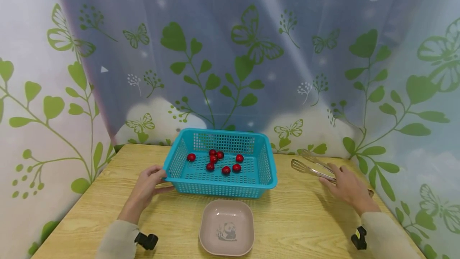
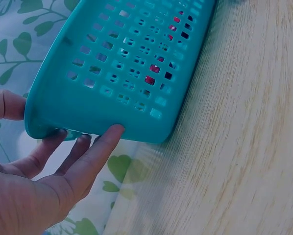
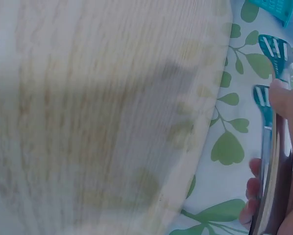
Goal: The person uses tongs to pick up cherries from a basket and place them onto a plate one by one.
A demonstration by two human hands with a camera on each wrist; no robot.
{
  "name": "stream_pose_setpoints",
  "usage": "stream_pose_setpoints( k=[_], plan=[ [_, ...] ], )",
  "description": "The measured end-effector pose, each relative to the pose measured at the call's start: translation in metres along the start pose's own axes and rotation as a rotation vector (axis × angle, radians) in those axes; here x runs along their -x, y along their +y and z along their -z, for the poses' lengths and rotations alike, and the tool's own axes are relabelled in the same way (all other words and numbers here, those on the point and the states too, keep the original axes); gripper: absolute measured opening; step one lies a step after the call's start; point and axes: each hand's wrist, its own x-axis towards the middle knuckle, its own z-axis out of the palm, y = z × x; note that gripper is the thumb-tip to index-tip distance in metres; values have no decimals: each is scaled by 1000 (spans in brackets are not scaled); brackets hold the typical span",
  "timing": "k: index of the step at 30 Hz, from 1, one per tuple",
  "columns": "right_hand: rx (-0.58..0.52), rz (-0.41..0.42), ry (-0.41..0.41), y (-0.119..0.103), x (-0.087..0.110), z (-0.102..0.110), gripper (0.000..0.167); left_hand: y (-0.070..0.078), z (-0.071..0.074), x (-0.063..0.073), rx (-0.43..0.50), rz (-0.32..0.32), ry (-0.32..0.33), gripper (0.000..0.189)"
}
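Observation:
A blue plastic basket (image 1: 230, 185) with perforated sides holds several small red fruits that look like cherries (image 1: 225, 170). At its left end, my left hand (image 1: 145, 187) grips the rim near the front corner. The left wrist view shows the thumb on the rim of the basket (image 2: 107, 58) and the fingers of the left hand (image 2: 53, 186) against its end wall. Over on the right, my right hand (image 1: 346, 187) holds metal tongs (image 1: 309, 169) with slotted heads, their two arms apart. The right wrist view shows fingers around the tongs (image 3: 276, 171).
A pinkish square bowl (image 1: 227, 227) with a panda picture stands in front of the basket. Everything rests on a wood-grain table (image 1: 294, 219). A curtain (image 1: 223, 71) with leaves and butterflies hangs behind the table and along both sides.

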Motion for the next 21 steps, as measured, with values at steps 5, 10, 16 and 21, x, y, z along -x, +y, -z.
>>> stream_pose_setpoints(
  k=[5,10,16,21],
  plan=[
    [43,77,101,-3,-3,4,64,0,0,-1,3,0,0,29],
    [176,144,264,-12,-7,9,65,0,1,-1,4,-7,-2,27],
    [204,236,398,-19,-12,13,68,0,2,-1,10,-5,-5,25],
    [191,303,421,-27,-17,21,67,-1,2,-1,16,1,-4,24]
  ],
)
